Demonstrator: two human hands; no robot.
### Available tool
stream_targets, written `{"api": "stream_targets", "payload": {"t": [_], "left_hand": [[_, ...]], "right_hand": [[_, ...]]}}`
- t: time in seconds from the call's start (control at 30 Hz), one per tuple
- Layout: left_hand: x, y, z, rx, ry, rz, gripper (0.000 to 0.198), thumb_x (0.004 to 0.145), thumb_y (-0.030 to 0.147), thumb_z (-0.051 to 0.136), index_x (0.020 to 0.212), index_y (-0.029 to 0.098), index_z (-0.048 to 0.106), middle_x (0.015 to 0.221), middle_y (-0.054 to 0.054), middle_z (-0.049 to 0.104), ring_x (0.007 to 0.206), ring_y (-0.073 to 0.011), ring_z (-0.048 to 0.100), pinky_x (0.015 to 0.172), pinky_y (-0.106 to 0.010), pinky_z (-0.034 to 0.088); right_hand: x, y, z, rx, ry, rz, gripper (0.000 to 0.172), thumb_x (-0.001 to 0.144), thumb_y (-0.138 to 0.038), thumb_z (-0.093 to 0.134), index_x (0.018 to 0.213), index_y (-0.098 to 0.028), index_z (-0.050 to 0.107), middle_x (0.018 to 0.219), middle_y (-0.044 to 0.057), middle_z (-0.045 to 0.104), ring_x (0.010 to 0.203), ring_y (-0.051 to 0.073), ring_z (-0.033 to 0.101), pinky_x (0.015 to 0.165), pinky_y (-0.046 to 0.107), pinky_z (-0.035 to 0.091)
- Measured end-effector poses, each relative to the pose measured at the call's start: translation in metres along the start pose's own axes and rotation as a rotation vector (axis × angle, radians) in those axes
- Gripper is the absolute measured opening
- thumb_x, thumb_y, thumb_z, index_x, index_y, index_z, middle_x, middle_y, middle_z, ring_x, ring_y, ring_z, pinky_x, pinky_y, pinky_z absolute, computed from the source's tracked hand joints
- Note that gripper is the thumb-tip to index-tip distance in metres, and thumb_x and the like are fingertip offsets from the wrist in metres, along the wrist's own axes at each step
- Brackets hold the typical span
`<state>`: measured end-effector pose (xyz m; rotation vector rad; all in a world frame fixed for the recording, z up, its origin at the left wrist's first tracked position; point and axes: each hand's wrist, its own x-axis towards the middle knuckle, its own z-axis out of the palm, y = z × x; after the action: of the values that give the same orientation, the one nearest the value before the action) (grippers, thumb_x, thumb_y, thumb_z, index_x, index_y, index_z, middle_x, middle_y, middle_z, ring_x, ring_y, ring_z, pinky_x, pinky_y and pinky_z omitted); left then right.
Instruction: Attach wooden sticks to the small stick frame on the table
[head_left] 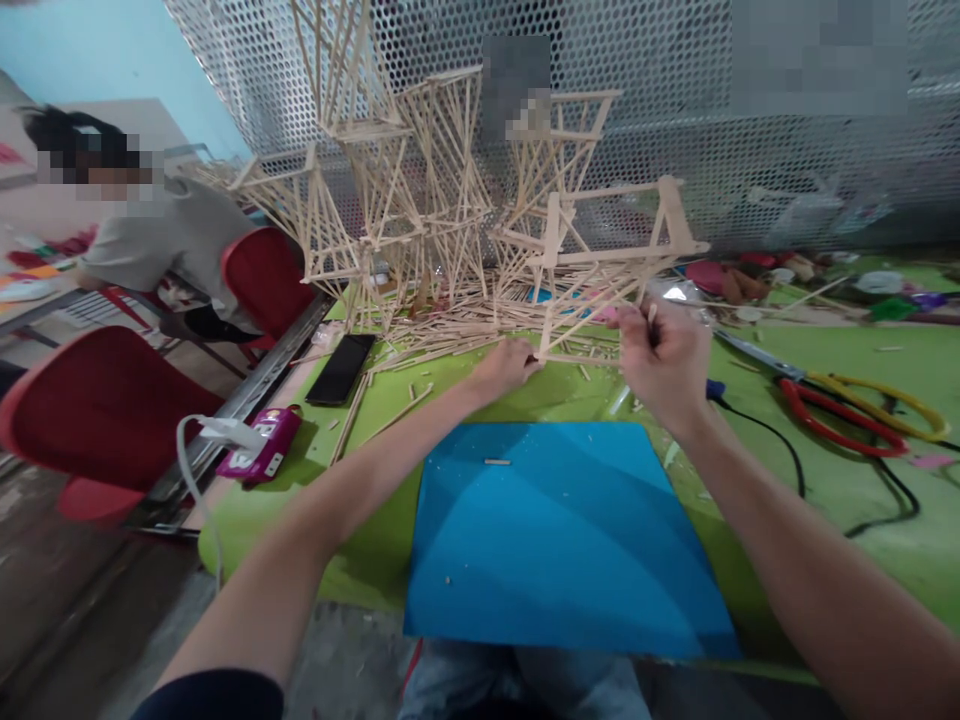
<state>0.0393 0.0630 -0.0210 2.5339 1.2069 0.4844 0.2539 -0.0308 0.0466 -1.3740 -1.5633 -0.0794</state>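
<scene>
We're mid-assembly: our left hand (504, 366) pinches the low end of the wooden stick frame (600, 262) where it rests on the green table (825, 500), just beyond the blue mat (555, 540), while our right hand (664, 352) closes around a thin stick (651, 312) at the frame's edge. Next likely needs steady seating of that stick against the joint. Loose sticks (442, 335), a phone (341, 368), red-yellow pliers (847, 415) and black cable (795, 460) crowd around; a seated person (161, 235) works far left.

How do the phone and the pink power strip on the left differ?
The phone is black, flat and bare; the pink power strip is bulkier and has a white plug and cable in it. The phone lies nearer the stick pile; the strip sits closer to the table edge. Both are off the blue mat.
</scene>
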Motion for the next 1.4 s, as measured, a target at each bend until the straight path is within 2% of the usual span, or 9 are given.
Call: {"api": "stream_targets", "payload": {"t": [0.1,0.33,0.5,0.6,0.7,0.8,1.0,1.2,1.4], "left_hand": [[0.000,0.005,0.000,0.014,-0.020,-0.004,0.028,0.108,0.027,0.059,0.119,0.008,0.077,0.123,-0.016,0.076,0.109,-0.0276,0.073,0.107,-0.042,0.059],[0.002,0.009,0.005,0.057,-0.076,-0.017,0.036,0.112,0.027,0.045,0.129,0.011,0.073,0.140,-0.017,0.071,0.120,-0.0277,0.072,0.113,-0.040,0.058],[0.007,0.005,0.013,0.043,-0.114,-0.067,0.039,0.113,0.028,0.040,0.136,0.015,0.069,0.143,-0.015,0.070,0.119,-0.0262,0.073,0.108,-0.038,0.061],[0.007,0.004,0.014,0.049,-0.120,-0.063,0.037,0.112,0.023,0.041,0.133,0.013,0.070,0.141,-0.016,0.071,0.123,-0.0270,0.071,0.111,-0.039,0.059],[0.005,0.005,0.013,0.042,-0.116,-0.052,0.034,0.111,0.021,0.042,0.125,0.013,0.072,0.133,-0.015,0.073,0.114,-0.0240,0.072,0.105,-0.035,0.061],[0.002,0.005,0.008,0.021,-0.069,-0.014,0.030,0.112,0.025,0.047,0.122,0.011,0.072,0.129,-0.015,0.072,0.107,-0.0211,0.072,0.102,-0.032,0.061],[0.000,0.001,0.004,0.012,-0.033,0.037,0.027,0.111,0.027,0.054,0.117,0.013,0.075,0.123,-0.012,0.073,0.113,-0.0221,0.069,0.107,-0.033,0.058],[0.001,0.002,0.007,0.041,-0.052,0.056,0.035,0.114,0.027,0.045,0.122,0.009,0.073,0.130,-0.016,0.071,0.110,-0.0233,0.071,0.102,-0.035,0.062],[0.006,-0.004,0.015,0.091,-0.078,0.071,0.031,0.112,0.023,0.044,0.121,0.011,0.072,0.128,-0.015,0.070,0.109,-0.0228,0.071,0.103,-0.036,0.062]], "right_hand": [[-0.002,-0.001,0.001,0.032,-0.003,-0.004,0.040,0.107,-0.054,0.051,0.086,-0.026,0.070,0.075,0.007,0.073,0.064,0.022,0.061,0.061,0.037,0.043],[-0.001,0.001,0.001,0.034,-0.009,-0.003,0.036,0.106,-0.051,0.054,0.084,-0.026,0.070,0.068,0.005,0.068,0.059,0.022,0.059,0.061,0.037,0.041],[-0.001,0.004,0.003,0.031,-0.021,-0.006,0.036,0.106,-0.049,0.054,0.083,-0.026,0.070,0.068,0.004,0.067,0.059,0.021,0.057,0.061,0.037,0.040],[-0.001,0.006,0.004,0.022,-0.023,-0.026,0.036,0.106,-0.047,0.054,0.082,-0.026,0.069,0.065,0.003,0.063,0.058,0.020,0.054,0.061,0.036,0.038],[-0.001,0.009,0.005,0.010,-0.020,-0.052,0.037,0.107,-0.046,0.054,0.078,-0.025,0.066,0.064,0.002,0.061,0.058,0.019,0.053,0.060,0.035,0.037],[0.001,0.013,0.007,0.004,0.010,-0.064,0.038,0.106,-0.046,0.056,0.076,-0.024,0.064,0.065,0.003,0.062,0.058,0.018,0.052,0.060,0.035,0.035],[0.002,0.014,0.007,0.007,0.014,-0.072,0.038,0.106,-0.042,0.057,0.072,-0.024,0.060,0.062,0.002,0.058,0.056,0.017,0.049,0.060,0.035,0.034],[0.001,0.011,0.005,-0.009,-0.002,-0.087,0.040,0.107,-0.044,0.056,0.071,-0.024,0.057,0.060,0.001,0.053,0.056,0.017,0.047,0.059,0.035,0.031],[0.001,0.011,0.004,0.012,0.006,-0.077,0.040,0.107,-0.044,0.056,0.072,-0.024,0.059,0.059,0.000,0.051,0.054,0.016,0.045,0.059,0.035,0.031]]}}
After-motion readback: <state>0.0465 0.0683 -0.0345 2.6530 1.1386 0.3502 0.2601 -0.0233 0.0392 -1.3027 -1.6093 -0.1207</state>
